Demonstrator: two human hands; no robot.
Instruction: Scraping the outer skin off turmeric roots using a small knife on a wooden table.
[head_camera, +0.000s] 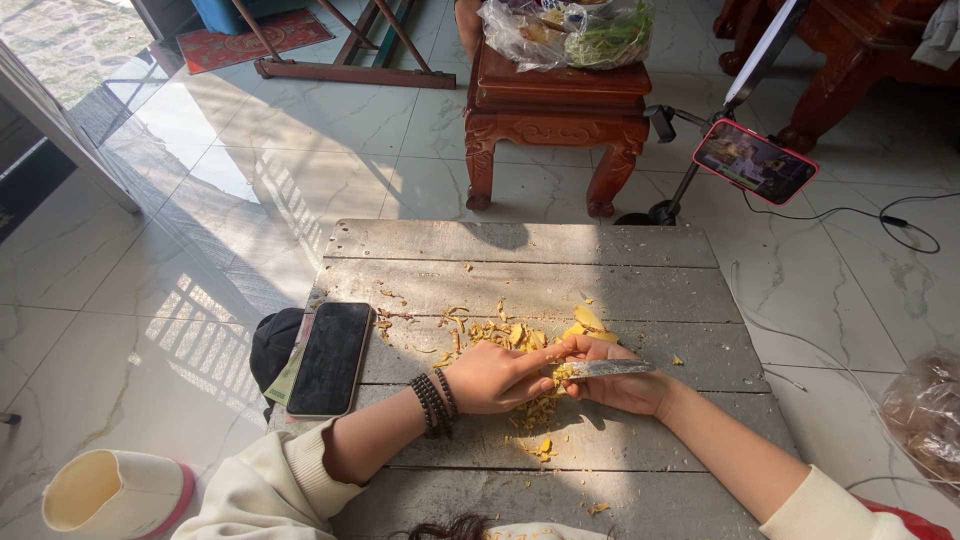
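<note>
My left hand (495, 377), with dark bead bracelets on the wrist, pinches a small yellow piece (563, 372) against the blade of a knife (612, 368). My right hand (630, 388) grips the knife with the blade pointing right and level. Both hands hover just above a weathered wooden plank table (520, 262). Yellow peelings and scraps (510, 335) lie scattered on the planks behind and under the hands, with a bigger yellow chunk (588, 320) just beyond my right hand.
A black phone (331, 357) lies on the table's left edge, beside a black cap (273, 340). Another phone on a stand (755, 160) faces me, its cable trailing right. A red carved stool (555, 105) holds plastic bags (570, 30). A cream container (105, 492) sits lower left and a plastic bag (925, 410) lies right.
</note>
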